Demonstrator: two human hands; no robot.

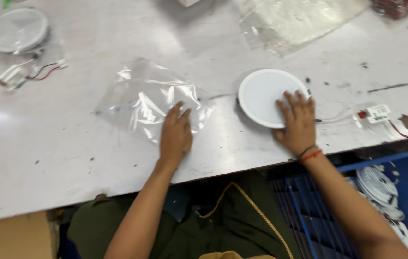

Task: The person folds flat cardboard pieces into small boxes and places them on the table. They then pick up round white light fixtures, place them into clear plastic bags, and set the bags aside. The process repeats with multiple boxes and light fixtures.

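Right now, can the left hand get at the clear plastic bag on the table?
Probably yes: the left hand already rests flat on the near edge of the clear plastic bag, and nothing lies between them.

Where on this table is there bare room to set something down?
Bare patches: the table left of the clear bag, and between that bag and the far plastic sheet. Crowded: right side, around the round light, right hand and wired driver.
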